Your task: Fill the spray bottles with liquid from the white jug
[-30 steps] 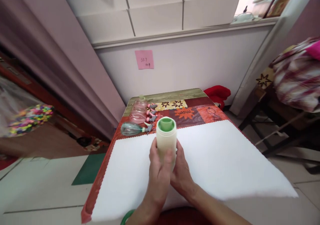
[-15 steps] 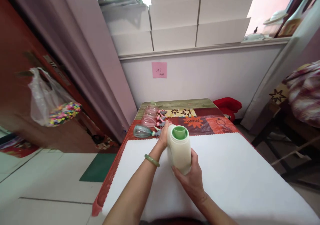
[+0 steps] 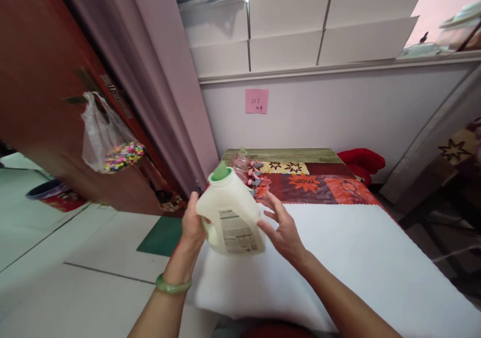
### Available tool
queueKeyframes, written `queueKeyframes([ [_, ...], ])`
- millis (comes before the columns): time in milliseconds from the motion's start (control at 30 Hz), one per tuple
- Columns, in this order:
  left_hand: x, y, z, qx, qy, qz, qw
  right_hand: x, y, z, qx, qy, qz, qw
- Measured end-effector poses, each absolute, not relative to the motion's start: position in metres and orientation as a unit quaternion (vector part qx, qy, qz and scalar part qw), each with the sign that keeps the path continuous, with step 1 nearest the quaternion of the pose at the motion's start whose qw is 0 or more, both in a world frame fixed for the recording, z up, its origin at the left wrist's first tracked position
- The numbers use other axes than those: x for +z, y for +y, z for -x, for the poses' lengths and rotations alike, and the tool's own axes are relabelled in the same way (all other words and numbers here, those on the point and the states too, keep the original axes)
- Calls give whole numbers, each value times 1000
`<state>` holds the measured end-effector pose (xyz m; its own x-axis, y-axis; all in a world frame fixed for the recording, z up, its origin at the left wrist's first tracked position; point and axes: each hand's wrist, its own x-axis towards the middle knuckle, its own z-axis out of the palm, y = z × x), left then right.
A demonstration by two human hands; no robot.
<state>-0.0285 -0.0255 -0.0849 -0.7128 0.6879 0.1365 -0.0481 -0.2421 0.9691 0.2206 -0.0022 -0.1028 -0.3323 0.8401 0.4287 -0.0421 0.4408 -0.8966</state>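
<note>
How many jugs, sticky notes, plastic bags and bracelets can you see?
White jug, gripped by the left hand: 1
Pink sticky note: 1
Plastic bag of coloured beads: 1
Green bracelet: 1
Total: 4

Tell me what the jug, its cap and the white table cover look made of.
Jug: likely plastic, opaque cream, soft sheen, rounded moulded shoulders, with a printed stuck-on label. Cap: green plastic, smooth, it seems. White cover: probably cloth or felt, matte, without glare; which one is unclear.
</note>
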Motion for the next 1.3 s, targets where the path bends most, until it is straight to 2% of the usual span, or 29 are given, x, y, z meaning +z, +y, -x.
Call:
queueKeyframes([
  [200,-93,-33,65,766,600,-156,173,-124,-9,-232,467,-628,382,491],
  [400,-100,-15,73,725,655,-172,124,-145,-1,-287,435,-613,467,465],
  [500,-98,-16,71,690,687,-215,69,-149,9,-316,370,-630,532,427],
  [667,-110,-50,35,657,680,-317,-73,-169,29,-369,157,-700,633,293],
  [700,-117,-60,22,637,672,-368,-83,-175,33,-382,119,-702,653,259],
  [767,-133,-78,-6,495,642,-577,-98,-187,41,-409,71,-692,691,196],
  [800,-141,-86,-19,441,637,-623,-110,-192,44,-424,59,-683,708,170],
  [1033,-194,-104,-60,157,610,-776,-39,-222,56,-515,38,-660,748,63],
  [1167,-206,-104,-59,69,604,-794,-29,-235,54,-530,38,-664,746,37],
  [1300,-203,-104,-59,50,599,-799,-33,-239,52,-530,20,-666,743,52],
])
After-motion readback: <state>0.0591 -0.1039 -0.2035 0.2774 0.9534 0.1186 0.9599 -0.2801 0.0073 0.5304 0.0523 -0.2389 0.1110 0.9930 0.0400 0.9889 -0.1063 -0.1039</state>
